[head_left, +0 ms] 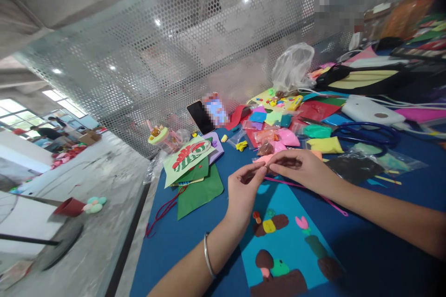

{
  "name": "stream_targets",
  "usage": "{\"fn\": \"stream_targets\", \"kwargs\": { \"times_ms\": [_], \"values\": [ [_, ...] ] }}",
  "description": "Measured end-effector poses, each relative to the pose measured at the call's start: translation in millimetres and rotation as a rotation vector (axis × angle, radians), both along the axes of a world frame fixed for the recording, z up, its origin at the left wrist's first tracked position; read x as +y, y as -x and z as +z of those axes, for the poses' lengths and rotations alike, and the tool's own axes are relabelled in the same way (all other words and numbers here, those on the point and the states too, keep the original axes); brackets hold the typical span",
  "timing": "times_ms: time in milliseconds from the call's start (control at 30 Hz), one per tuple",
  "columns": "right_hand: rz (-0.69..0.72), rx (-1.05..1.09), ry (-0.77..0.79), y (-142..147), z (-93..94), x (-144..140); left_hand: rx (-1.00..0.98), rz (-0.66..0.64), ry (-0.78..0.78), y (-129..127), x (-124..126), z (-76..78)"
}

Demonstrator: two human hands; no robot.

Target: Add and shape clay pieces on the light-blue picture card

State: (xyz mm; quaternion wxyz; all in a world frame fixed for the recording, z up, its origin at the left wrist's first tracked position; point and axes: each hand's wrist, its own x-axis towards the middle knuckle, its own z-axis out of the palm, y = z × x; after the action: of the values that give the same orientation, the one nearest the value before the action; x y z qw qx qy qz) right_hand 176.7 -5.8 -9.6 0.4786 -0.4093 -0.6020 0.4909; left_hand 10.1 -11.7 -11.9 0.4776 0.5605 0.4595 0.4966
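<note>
Pale daylight is glaring through the white-framed, many-paned windows (16,111) at far left, while small, round white lights (157,22) are shining brightly against the grey perforated metal screen (167,55). Soft shadow is darkening the dark-blue flat tabletop (376,250) at lower right. Blur is smearing the right edge, wide-angle distortion is stretching the borders, and pixelation is masking two patches.
</note>
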Motion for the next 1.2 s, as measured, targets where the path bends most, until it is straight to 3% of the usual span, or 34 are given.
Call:
{"fn": "stream_targets", "kwargs": {
  "times_ms": [200,367,467,633,967,1200],
  "values": [
    [0.056,0.083,0.135,-1.1,-5.4,5.5,0.13,0.02,-0.161,4.2,1.2,3.5],
    [0.096,0.145,0.231,-1.5,-11.1,8.1,0.411,-0.047,-0.548,12.2,6.1,6.5],
    [0.153,0.144,0.255,-0.2,-10.5,5.3,0.48,-0.055,-0.677,14.2,6.0,4.3],
    [0.271,0.1,0.262,0.7,-7.5,-0.7,0.492,-0.067,-0.703,11.8,1.5,0.8],
    [0.324,-0.117,0.143,-5.3,-7.5,4.6,0.504,-0.071,-0.737,10.8,0.9,2.3],
    [0.346,-0.435,-0.028,-26.8,6.6,13.6,0.387,-0.033,-0.618,7.3,-5.6,3.2]
  ]
}}
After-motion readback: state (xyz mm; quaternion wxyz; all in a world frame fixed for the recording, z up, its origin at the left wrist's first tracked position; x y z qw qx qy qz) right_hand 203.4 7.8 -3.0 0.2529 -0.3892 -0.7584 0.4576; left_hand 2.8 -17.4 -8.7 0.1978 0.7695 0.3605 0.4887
